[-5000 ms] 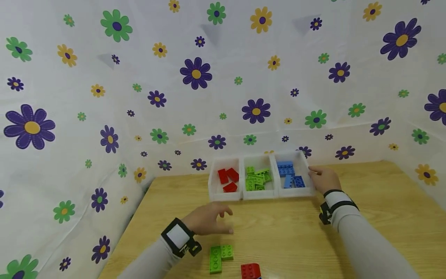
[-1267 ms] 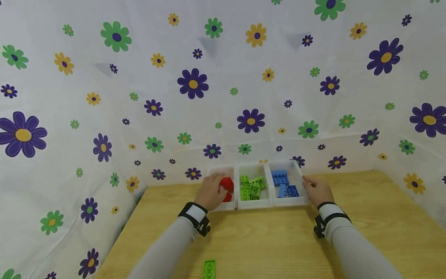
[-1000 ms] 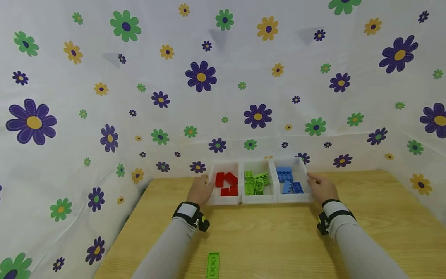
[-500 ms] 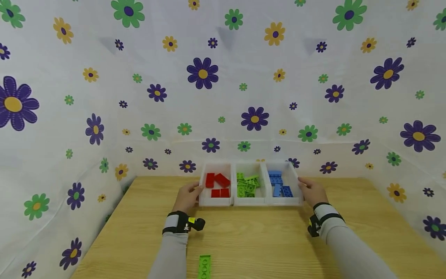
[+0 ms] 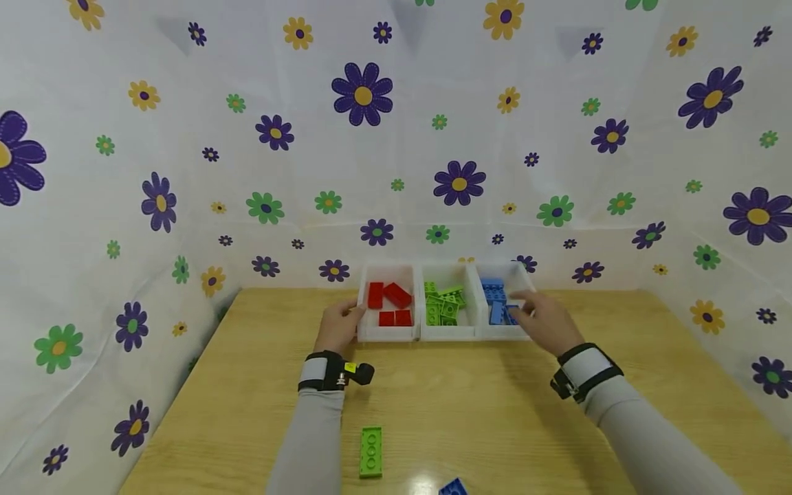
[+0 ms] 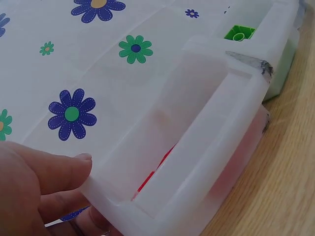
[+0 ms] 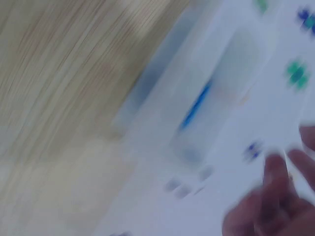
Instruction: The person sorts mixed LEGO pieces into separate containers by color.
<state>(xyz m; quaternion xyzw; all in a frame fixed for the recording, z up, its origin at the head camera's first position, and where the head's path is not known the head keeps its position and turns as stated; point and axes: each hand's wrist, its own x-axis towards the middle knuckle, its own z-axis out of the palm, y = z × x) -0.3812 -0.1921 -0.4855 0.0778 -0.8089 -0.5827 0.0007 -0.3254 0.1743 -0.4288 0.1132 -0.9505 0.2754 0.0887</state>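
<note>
A white three-compartment tray [image 5: 417,330] stands at the back of the wooden table. Its left compartment has several red bricks [image 5: 397,295], the middle one several green bricks [image 5: 441,307], the right one several blue bricks [image 5: 493,290]. My left hand [image 5: 338,327] grips the tray's left edge; in the left wrist view the thumb [image 6: 74,172] lies at the rim's corner and the other fingers are below it, partly hidden. My right hand [image 5: 547,322] is over the right compartment, fingers loosely bent, with no brick seen in it. The right wrist view is blurred.
A long green brick [image 5: 371,452] lies studs down on the table [image 5: 482,412] near the front. A blue brick [image 5: 454,487] is cut off by the bottom edge of the head view. A flowered white cloth [image 5: 297,151] hangs right behind the tray.
My left hand has gone from the red bricks to the tray's left edge. My right hand has let go of the right edge and moved left over the blue bricks.
</note>
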